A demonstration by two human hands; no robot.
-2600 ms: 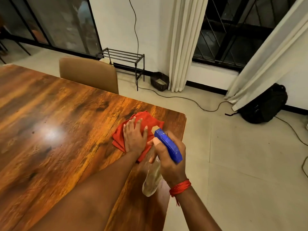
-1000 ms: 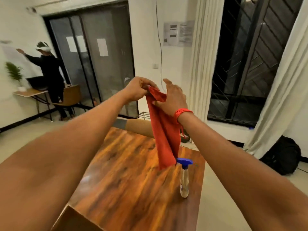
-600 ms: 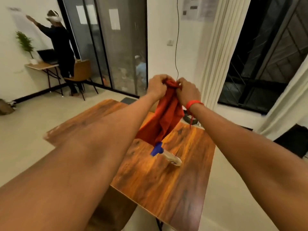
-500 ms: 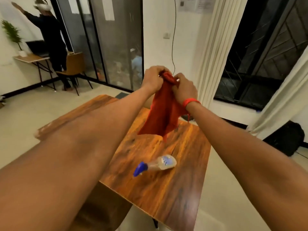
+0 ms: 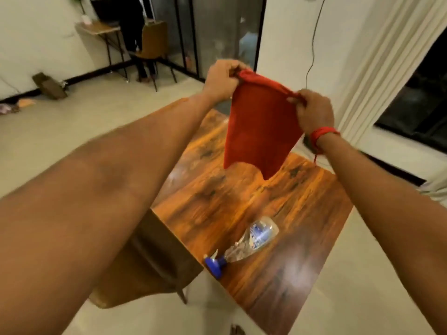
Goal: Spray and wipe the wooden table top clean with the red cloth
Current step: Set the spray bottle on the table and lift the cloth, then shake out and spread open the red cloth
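The red cloth (image 5: 258, 131) hangs spread in the air above the wooden table (image 5: 285, 211). My left hand (image 5: 221, 79) pinches its top left corner and my right hand (image 5: 313, 112) pinches its top right corner, so the cloth is stretched between them with its lower edge clear of the wood. A clear spray bottle (image 5: 246, 244) with a blue trigger head lies on its side on the table near the front left edge, head pointing toward me.
A brown chair (image 5: 145, 259) is tucked at the table's left side under my left arm. White curtains (image 5: 377, 56) and a dark window stand at the right. Farther back are a small desk (image 5: 99, 29), another chair (image 5: 152, 42) and a standing person.
The bottle went from my right hand to upright on the table, then fell onto its side. Both hands lifted the cloth off the wood and have now pulled its top edge apart.
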